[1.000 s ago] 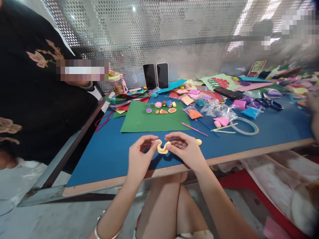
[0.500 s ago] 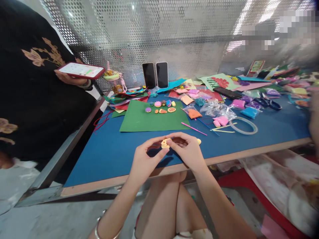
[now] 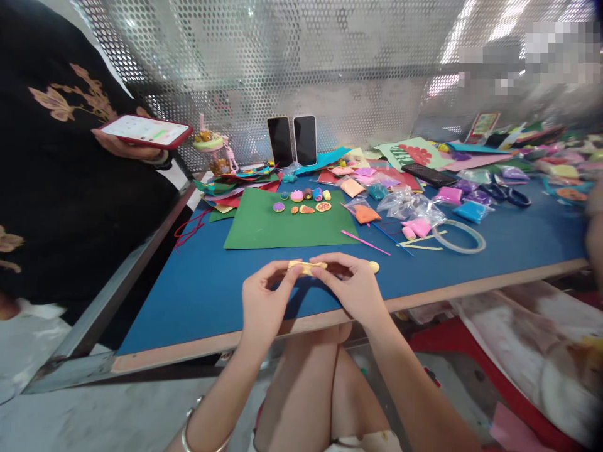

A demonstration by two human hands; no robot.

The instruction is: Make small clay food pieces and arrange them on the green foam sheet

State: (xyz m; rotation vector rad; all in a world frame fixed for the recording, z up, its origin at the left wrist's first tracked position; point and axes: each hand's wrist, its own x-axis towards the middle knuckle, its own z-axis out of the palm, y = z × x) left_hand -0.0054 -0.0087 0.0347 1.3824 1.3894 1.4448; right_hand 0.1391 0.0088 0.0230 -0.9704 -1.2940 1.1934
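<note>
Both hands meet above the near edge of the blue table (image 3: 198, 295): the left hand (image 3: 261, 301) and right hand (image 3: 353, 285) each pinch an end of a short yellow clay strip (image 3: 306, 267), stretched flat between the fingertips. Just right of the right hand a small yellow clay ball (image 3: 374, 267) lies on the table, and beyond them a green sheet (image 3: 282, 229) carries tiny clay figures (image 3: 304, 202).

Ends of thin yellow clay strip (image 3: 307, 267) hidden by fingertips (image 3: 325, 274); blurred hand (image 3: 594, 220) cut off at right edge.
</note>
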